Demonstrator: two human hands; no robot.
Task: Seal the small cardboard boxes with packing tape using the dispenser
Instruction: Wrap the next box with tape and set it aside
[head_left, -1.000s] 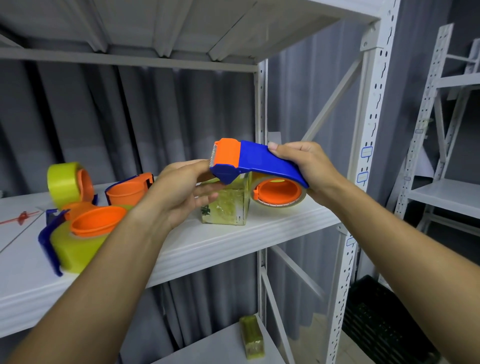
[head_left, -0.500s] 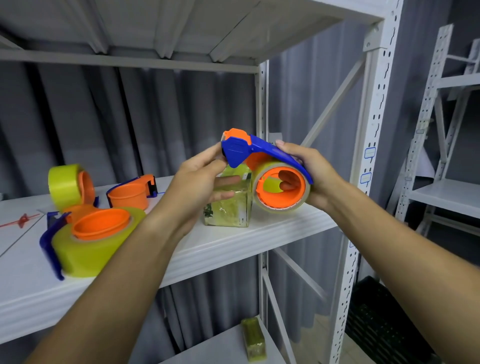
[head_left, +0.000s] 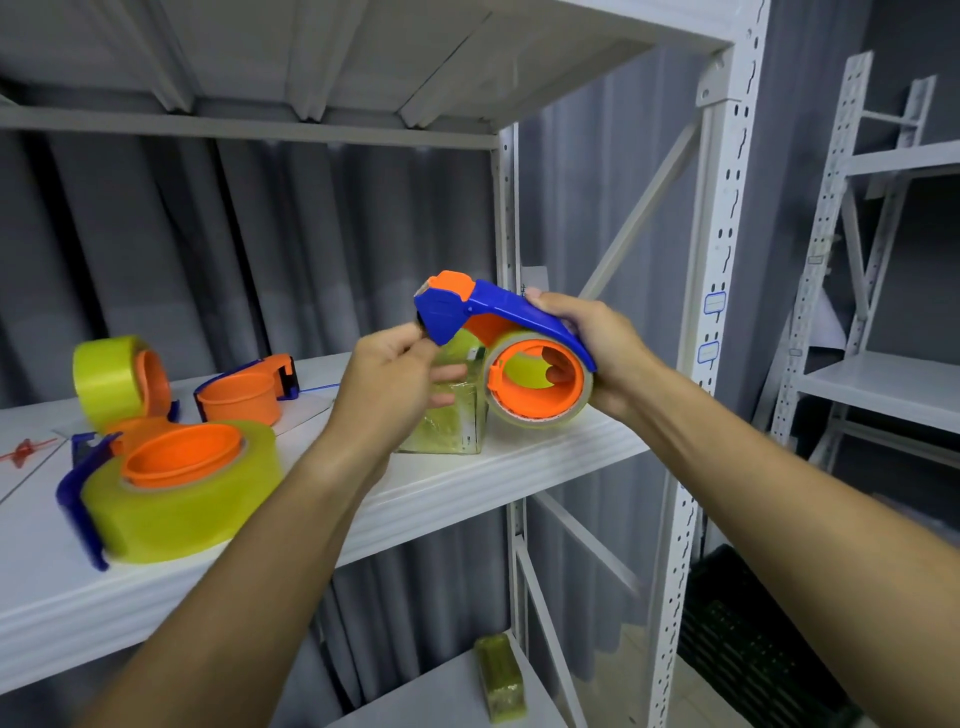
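"What was behind it all?"
"A gray curtain (head_left: 291, 249) hung in folds. A white metal rack (head_left: 727, 291) stood in front of it, its posts full of holes."
"Anything else?"
"A second white rack (head_left: 883, 384) stood to the right, and a black crate (head_left: 748, 639) sat low down."

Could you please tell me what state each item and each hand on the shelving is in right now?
Held dispenser: lifted, tilted.
Right hand: grips its handle.
Left hand: pinches at its cutter end.
Small box: tape-wrapped, upright on shelf.
Big tape roll: lying flat.
Lower box: wrapped, lying flat.
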